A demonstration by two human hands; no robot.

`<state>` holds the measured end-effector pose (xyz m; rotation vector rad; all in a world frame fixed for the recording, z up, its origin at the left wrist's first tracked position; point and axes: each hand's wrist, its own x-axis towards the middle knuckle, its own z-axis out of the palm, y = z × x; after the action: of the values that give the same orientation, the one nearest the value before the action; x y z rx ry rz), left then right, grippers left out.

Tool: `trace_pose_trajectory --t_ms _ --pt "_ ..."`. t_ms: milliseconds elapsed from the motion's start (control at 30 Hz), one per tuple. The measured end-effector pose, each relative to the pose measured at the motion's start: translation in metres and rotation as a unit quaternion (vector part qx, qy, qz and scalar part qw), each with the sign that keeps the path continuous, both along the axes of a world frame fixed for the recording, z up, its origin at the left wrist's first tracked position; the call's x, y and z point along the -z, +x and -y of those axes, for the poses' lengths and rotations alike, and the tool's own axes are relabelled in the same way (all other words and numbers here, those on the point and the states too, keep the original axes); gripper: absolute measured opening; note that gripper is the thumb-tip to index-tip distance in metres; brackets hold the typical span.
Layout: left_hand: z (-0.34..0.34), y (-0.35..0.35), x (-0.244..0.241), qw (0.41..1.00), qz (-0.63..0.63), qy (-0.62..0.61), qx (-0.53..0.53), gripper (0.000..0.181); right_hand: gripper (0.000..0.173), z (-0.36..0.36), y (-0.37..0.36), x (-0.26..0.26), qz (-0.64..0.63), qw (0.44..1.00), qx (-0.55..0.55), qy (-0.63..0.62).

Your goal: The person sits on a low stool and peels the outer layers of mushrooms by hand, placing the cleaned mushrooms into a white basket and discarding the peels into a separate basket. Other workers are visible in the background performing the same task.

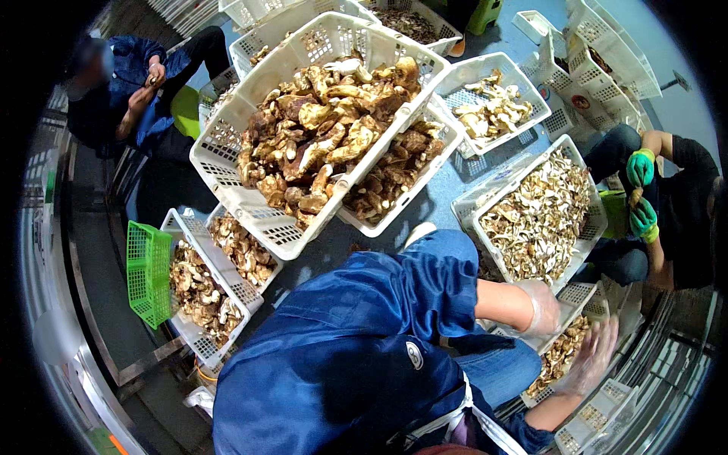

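At the lower right, my left hand (541,310), in a clear plastic glove, is at the rim of a white perforated crate (560,335); its fingertips are hard to make out. My right hand (591,352), gloved alike and slightly blurred, has its fingers apart, with no item seen in it. Between and below the hands lie brown and pale mushroom pieces (563,355) in the crate. Just above my left hand stands a larger white crate (490,245) heaped with sliced, pale mushroom pieces (537,219).
Large brown mushrooms (330,131) fill a big white crate (284,245) at upper centre. Other mushroom crates (493,151) surround it. A green basket (149,273) stands left. A co-worker (122,96) sits upper left; another, in green gloves (642,219), holds a mushroom at right.
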<state>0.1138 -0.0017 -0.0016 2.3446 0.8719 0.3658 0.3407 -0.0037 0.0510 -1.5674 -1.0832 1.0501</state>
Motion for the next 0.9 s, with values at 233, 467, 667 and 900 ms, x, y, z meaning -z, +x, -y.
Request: trace_pose_trajectory --t_ms 233,467,667,900 --pt "0.06 0.004 -0.109 0.949 0.209 0.233 -0.045 0.013 0.055 0.088 0.133 0.06 -0.024 0.983 0.167 -0.073" --pt "0.05 0.043 -0.143 0.915 0.349 0.16 0.124 0.014 0.046 0.119 0.184 0.101 -0.068 0.96 0.251 -0.109" --pt "0.018 0.083 -0.118 0.914 0.356 0.079 0.178 0.017 0.044 0.112 0.219 0.132 -0.041 0.96 0.243 -0.13" --pt "-0.041 0.081 0.003 0.983 -0.153 0.096 -0.042 0.013 0.048 0.05 0.286 0.207 0.249 0.966 0.034 -0.062"
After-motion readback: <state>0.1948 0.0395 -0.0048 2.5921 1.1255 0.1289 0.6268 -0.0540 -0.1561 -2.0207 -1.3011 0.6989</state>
